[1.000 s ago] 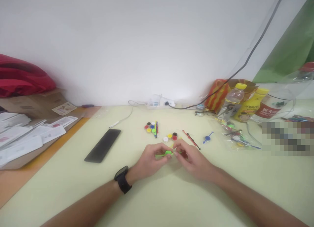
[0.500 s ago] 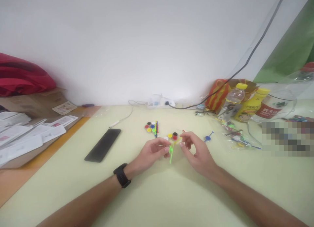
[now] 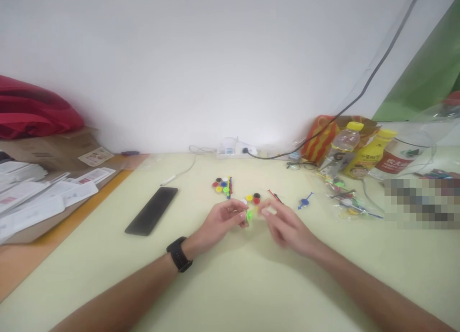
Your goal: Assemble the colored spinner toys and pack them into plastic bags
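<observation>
My left hand (image 3: 223,221), with a black watch on its wrist, pinches a small bright green plastic piece (image 3: 249,214) at its fingertips. Close to the right of that piece is my right hand (image 3: 283,224), blurred by motion, its fingers loosely apart. Just beyond the hands lie a few small round caps (image 3: 252,198) in yellow, red and black. Further back, a second cluster of coloured caps and sticks (image 3: 223,186) lies on the pale table (image 3: 230,284). A red stick (image 3: 273,196) and a blue stick piece (image 3: 305,200) lie to the right.
A black phone (image 3: 151,210) lies at the left. Papers and a cardboard box (image 3: 43,188) fill the far left. Bottles (image 3: 362,154), a clear bag of coloured parts (image 3: 345,198) and glasses (image 3: 300,165) stand at the right. A power strip (image 3: 233,152) sits by the wall.
The green piece, first held level between both hands, hung down from the left fingers, and is now drawn up small at the left fingertips. The right hand let go of it and moved.
</observation>
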Demonstrator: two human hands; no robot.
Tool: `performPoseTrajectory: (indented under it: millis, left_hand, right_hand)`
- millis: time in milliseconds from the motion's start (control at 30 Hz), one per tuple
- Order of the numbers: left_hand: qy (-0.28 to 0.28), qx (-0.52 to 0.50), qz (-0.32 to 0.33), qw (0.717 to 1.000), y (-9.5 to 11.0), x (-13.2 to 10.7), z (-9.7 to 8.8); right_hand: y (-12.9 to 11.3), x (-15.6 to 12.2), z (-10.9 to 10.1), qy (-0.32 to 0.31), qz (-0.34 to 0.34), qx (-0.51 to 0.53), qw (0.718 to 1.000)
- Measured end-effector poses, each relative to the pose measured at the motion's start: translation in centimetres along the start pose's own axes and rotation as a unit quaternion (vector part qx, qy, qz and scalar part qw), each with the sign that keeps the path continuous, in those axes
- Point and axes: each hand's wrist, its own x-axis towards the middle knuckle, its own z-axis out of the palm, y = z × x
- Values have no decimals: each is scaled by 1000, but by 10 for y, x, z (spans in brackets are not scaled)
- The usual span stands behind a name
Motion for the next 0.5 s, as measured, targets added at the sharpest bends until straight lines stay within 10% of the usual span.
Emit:
performPoseTrajectory:
  millis: [500]
  left_hand:
    - [-20, 3, -33, 999, 5, -2, 2]
  right_hand:
    - [2, 3, 7, -15, -23, -18, 999]
